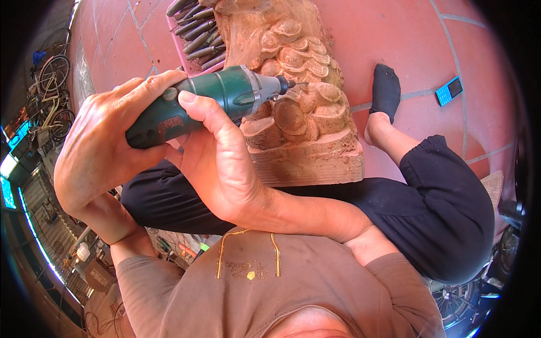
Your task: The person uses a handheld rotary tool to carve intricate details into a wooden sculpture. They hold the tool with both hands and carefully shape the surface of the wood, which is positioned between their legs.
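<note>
My left hand (104,138) wraps round the rear of a green die grinder (225,93). My right hand (217,152) grips the same grinder from below, its thumb lying along the green body. The grinder points right, with its dark collet and thin bit over a carved wooden block (307,160). Rounded bumps and scale-like lobes in relief cover the block, whose flat near edge rests by my legs. The bit's tip is close to the carving beside a round boss; I cannot tell whether it touches.
A pink tray (179,42) of dark-handled carving tools (200,36) stands beyond the grinder, left of the wood. My sock-covered foot (386,90) rests on the red tiled floor (411,34). A blue phone-like device (449,91) lies farther right. Bicycles (54,76) stand far left.
</note>
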